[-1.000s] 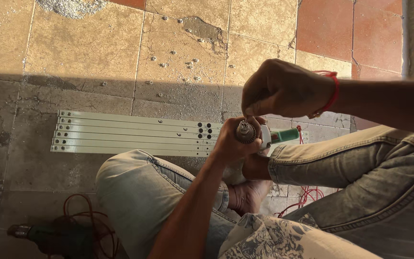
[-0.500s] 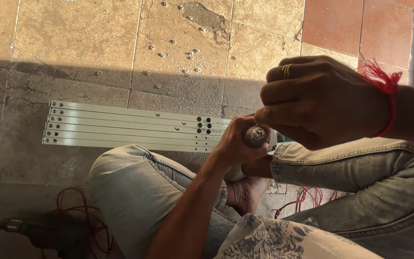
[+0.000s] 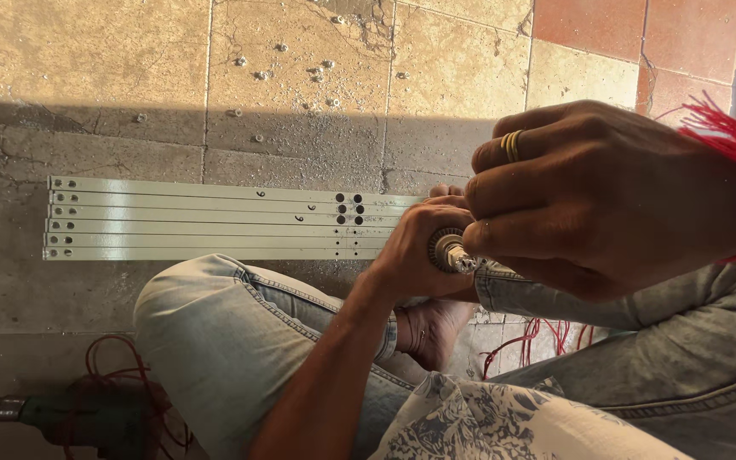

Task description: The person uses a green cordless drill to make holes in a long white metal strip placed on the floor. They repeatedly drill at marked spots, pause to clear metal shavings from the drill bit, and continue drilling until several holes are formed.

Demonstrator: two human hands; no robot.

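Both hands grip one drill chuck (image 3: 447, 251): left hand (image 3: 419, 247) wraps its knurled body, right hand (image 3: 606, 196) pinches the tip; seemingly hard, heavy steel.

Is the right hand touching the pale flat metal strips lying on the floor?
No, the right hand is raised above the pale flat metal strips.
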